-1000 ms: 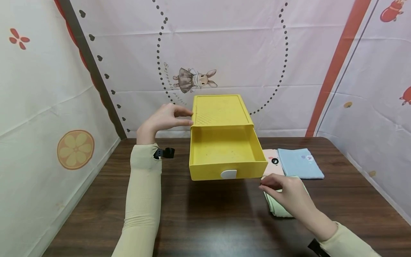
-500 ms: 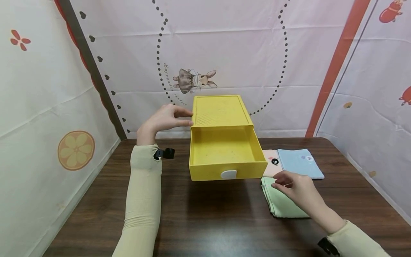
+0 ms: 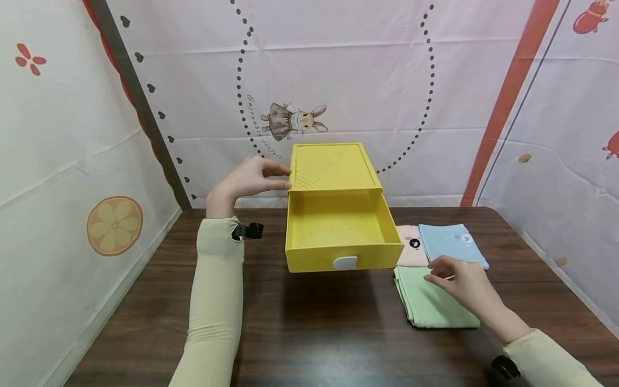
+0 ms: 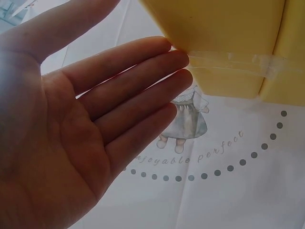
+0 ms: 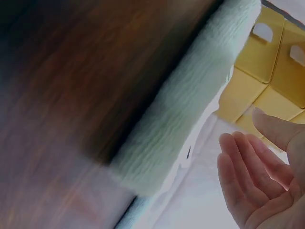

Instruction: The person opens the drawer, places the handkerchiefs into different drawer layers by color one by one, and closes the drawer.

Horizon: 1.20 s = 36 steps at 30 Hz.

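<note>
In the head view, the drawer (image 3: 309, 260) of the yellow box (image 3: 336, 166) is standing open, so its opening seems done; no cloth is lying inside yet. The green cloth (image 3: 425, 306), pink cloth (image 3: 408, 259) and blue cloth (image 3: 447, 244) are lying outside, on the counter (image 3: 333, 344). The right hand (image 3: 461, 282) is hovering over the green cloth. In the left wrist view, the left hand (image 4: 90, 114) is extending straight fingers to the box. In the right wrist view, the right hand is curving loosely, pinching nothing.

Our head view is bright and even, with a soft shadow below the yellow drawer (image 3: 309, 260) and glare on the bench (image 3: 333, 355). We see the left grip (image 4: 62, 124) dim against a paler backdrop (image 4: 228, 200); right-wrist blur softens the bench and green towel (image 5: 176, 109).
</note>
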Tool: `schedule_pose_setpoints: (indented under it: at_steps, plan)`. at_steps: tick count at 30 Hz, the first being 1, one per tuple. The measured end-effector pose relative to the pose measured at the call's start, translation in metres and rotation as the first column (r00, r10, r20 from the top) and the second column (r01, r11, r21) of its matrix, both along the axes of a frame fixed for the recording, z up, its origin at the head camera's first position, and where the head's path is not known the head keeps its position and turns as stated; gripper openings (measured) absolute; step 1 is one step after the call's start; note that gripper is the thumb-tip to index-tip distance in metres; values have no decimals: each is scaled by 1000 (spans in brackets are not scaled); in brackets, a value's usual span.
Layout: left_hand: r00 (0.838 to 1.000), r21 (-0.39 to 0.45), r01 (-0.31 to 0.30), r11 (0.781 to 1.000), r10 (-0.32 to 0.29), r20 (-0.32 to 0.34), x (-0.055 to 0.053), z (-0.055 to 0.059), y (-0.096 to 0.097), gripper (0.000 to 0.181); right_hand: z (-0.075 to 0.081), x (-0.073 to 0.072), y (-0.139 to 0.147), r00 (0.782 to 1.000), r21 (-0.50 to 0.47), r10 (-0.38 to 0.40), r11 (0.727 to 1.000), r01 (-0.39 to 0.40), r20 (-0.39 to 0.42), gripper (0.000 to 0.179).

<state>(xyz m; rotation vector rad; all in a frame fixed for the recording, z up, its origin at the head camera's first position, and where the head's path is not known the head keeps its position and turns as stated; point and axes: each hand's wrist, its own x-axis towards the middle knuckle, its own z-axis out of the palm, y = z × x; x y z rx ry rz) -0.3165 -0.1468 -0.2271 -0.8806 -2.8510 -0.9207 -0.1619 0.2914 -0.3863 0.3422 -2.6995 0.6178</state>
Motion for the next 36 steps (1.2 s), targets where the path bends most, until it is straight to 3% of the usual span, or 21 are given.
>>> schedule_pose_setpoints:
  at_steps: [16,26,36]
  plan:
    - [1000,-8,-1,1000,1,-16,1,0,1,49,-1,3,29,991,32,-78,997,75,108,22]
    - [1000,-8,-3,1000,3,-19,0,-1,2,48,-7,6,44,985,41,-95,995,90,145,25]
    - [1000,-2,-3,1000,3,-24,0,-1,2,46,-10,6,57,967,39,-95,995,89,237,33]
